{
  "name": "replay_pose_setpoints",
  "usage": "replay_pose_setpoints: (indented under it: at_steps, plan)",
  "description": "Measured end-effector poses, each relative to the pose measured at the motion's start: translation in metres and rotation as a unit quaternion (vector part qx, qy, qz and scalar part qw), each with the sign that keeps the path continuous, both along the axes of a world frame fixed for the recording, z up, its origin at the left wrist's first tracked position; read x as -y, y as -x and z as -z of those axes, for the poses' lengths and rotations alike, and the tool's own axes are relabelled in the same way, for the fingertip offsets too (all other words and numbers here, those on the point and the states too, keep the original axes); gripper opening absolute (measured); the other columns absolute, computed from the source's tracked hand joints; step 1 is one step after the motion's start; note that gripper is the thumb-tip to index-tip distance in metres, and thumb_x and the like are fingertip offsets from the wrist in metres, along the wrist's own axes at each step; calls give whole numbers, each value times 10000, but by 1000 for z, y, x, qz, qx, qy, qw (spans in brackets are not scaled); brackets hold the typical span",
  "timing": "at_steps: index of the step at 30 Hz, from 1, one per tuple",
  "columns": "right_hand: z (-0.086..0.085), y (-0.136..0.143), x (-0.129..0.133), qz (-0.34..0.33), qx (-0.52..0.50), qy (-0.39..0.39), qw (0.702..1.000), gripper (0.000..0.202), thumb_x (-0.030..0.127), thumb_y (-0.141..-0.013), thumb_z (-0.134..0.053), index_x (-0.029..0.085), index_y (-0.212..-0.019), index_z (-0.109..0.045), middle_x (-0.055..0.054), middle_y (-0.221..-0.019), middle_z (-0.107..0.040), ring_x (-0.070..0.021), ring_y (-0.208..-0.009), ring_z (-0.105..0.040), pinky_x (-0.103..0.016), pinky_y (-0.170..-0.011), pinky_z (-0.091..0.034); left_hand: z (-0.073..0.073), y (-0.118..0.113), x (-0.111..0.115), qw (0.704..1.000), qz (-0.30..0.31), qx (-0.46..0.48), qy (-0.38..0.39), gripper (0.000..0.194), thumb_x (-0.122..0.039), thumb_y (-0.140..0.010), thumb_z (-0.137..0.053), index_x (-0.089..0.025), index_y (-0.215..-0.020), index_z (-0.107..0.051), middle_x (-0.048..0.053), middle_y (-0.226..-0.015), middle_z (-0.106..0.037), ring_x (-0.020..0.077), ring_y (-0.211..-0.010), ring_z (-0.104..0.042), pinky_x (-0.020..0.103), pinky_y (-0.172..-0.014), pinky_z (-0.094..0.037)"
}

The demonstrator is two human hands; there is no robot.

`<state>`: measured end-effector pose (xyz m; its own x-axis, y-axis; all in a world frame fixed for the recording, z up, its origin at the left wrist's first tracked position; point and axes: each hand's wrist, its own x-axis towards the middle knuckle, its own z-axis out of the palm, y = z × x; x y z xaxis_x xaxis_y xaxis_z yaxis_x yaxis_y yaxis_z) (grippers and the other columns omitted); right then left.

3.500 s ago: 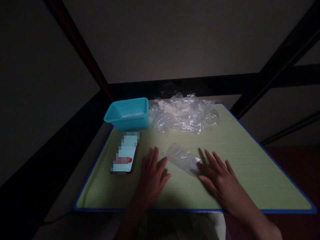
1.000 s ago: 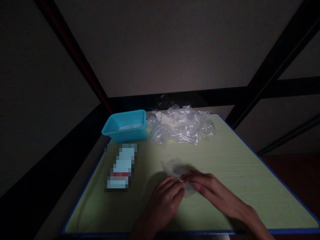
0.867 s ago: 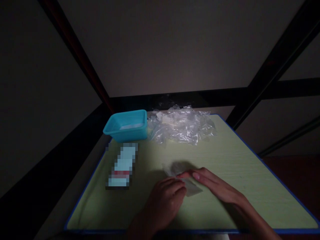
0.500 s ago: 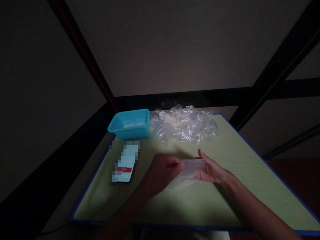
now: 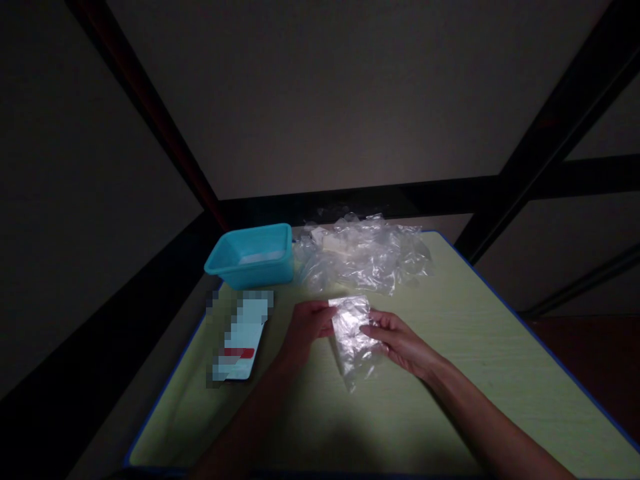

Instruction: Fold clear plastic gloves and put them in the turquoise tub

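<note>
A small clear plastic bag (image 5: 351, 333) is held up over the table between my two hands, its lower end hanging loose and crinkled. My left hand (image 5: 310, 323) pinches the bag's upper left edge. On the other side, my right hand (image 5: 397, 337) grips its right edge, thumb across the front. Light glints off the plastic, and I cannot make out whether anything is inside. Just beyond my hands lies a heap of clear plastic bags (image 5: 370, 260), with something pale showing among them.
At the back left of the greenish table (image 5: 475, 373) stands a turquoise plastic basket (image 5: 255, 273) with something white in it. A phone (image 5: 245, 337) with a lit, partly pixelated screen lies in front of it. The wall (image 5: 350, 120) rises behind.
The bag has gone from stretched sideways and blurred to upright and facing me. My hands have come closer together, and my right fingers have closed on its edge. The view has shifted slightly.
</note>
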<state>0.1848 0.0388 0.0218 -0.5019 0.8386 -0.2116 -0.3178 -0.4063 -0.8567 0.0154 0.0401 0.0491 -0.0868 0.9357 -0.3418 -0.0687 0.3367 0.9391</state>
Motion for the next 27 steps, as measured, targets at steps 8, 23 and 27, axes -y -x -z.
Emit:
replay_pose_setpoints:
  at_steps: [8, 23, 27]
  plan:
    - [2, 3, -6, 60, -5, -10, 998, 243, 270, -571, -801, 150, -755, -696, 4, -662, -698, -97, -568, -604, -201, -602, -458, 19, 5, 5, 998, 4, 63, 26, 428, -491, -573, -703, -107, -756, -657, 90, -722, -709, 170, -651, -667, 279, -658, -521]
    - [5, 5, -10, 57, 19, -4, 998, 261, 350, -587, -797, 166, -750, -712, -1, -659, -704, -89, -577, -607, -190, -607, -466, 23, -1, 13, 998, 31, 37, 27, 200, -259, -517, -710, -118, -638, -639, 5, -561, -631, 115, -503, -573, 196, -457, -466]
    - [3, 3, -10, 41, 27, -3, 999, 244, 320, -599, -794, 172, -779, -720, -5, -695, -712, -95, -614, -625, -195, -633, -472, 24, -1, 13, 999, 15, 29, 20, 184, -255, -511, -681, -120, -624, -627, 3, -570, -634, 116, -503, -573, 188, -435, -462]
